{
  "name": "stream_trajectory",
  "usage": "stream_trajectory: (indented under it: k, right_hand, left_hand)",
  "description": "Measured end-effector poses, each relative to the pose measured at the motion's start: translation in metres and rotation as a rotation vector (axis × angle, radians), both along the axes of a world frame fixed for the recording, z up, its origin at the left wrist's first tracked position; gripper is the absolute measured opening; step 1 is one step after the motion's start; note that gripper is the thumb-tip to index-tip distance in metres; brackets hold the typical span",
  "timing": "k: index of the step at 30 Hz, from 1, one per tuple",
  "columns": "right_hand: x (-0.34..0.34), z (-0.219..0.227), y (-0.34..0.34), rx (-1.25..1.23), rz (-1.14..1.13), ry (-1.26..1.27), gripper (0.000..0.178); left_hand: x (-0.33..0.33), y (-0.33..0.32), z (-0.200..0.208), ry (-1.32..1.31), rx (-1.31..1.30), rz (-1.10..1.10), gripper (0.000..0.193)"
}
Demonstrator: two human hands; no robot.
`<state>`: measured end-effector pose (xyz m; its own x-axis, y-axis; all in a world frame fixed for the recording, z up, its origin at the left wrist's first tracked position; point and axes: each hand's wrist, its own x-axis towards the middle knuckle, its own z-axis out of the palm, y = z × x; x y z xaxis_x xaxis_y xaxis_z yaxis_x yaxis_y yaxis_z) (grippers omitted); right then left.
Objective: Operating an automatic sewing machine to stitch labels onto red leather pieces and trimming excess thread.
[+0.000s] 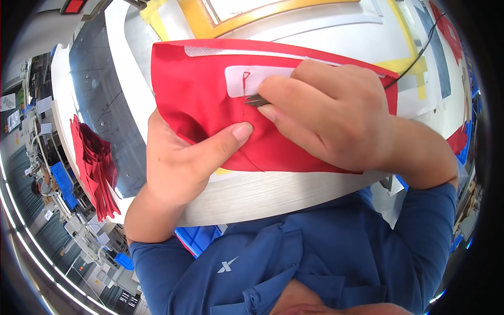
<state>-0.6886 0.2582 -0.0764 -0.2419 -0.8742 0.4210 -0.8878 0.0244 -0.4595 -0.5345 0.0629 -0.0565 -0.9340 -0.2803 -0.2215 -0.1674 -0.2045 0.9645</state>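
A red fabric piece [194, 79] lies across the table in front of me. A white backing patch [235, 88] sits on it, with a small red stitched or cut mark near the patch's left end. My left hand [181, 160] grips the near left part of the fabric, thumb on top and fingers hidden beneath. Closed around small dark metal thread snips [255, 100], my right hand [336, 115] rests over the fabric and covers the patch's right end. The snips' tips point left, just below the patch's lower edge; their handles are hidden in the hand.
A yellow frame [231, 25] lies beyond the fabric on the pale table [252, 197]. Folded red pieces [93, 165] hang at the left edge, near a dark glossy panel [105, 94]. A black cable [420, 52] runs along the right. Blue bins [198, 237] stand below.
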Motion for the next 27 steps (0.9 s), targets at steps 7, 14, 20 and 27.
stream_trajectory:
  k: [7,14,20,27]
  right_hand:
    - [0.0009,-0.0001,-0.0008,-0.002,0.007,0.033,0.035]
    - [0.0057,0.0008,-0.0026,0.014,0.027,0.021,0.032]
    - [0.0055,-0.0002,-0.0047,0.001,0.068,-0.003,0.03]
    - [0.0003,0.0006,-0.0025,-0.045,-0.007,0.002,0.031]
  left_hand:
    - [0.0,0.0025,0.0012,0.025,-0.002,0.003,0.046]
    - [0.0036,0.0049,0.0034,-0.022,-0.069,0.034,0.035]
    - [0.0057,0.003,-0.0017,0.023,-0.089,0.015,0.035]
    - [0.0035,0.0023,0.0015,-0.009,-0.01,0.046,0.049]
